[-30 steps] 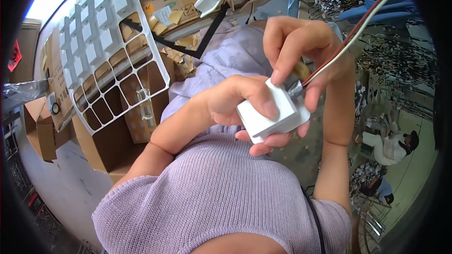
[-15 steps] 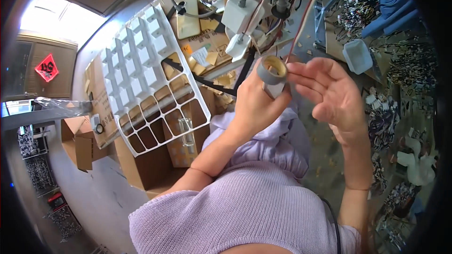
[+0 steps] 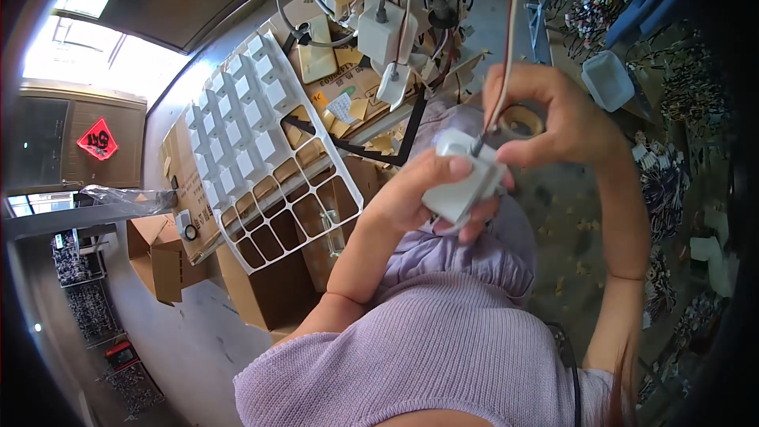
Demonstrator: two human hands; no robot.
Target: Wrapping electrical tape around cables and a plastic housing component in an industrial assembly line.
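Observation:
My left hand (image 3: 419, 194) is closed round a white plastic box (image 3: 457, 199), held tilted in front of my lap. A red and white cable (image 3: 508, 39) comes down from above to the top of this box. My right hand (image 3: 557, 115) is curled, its fingers bent round a roll of tape (image 3: 522, 120) with a yellowish core. Its thumb reaches the edge of the box beside the cable's end. Part of the roll is hidden behind the fingers and the cable, and slight blur softens both hands.
A white grid tray (image 3: 261, 142) carries several white boxes in rows on the left. Similar white boxes (image 3: 386, 32) hang on cables ahead. An opened cardboard box (image 3: 241, 292) stands below the tray. Wire bundles and a pale blue basin (image 3: 607, 81) are at right.
My right hand has gone from open to curled round the tape roll, which was at my left hand before. My left hand has turned, bringing the white box into plain sight.

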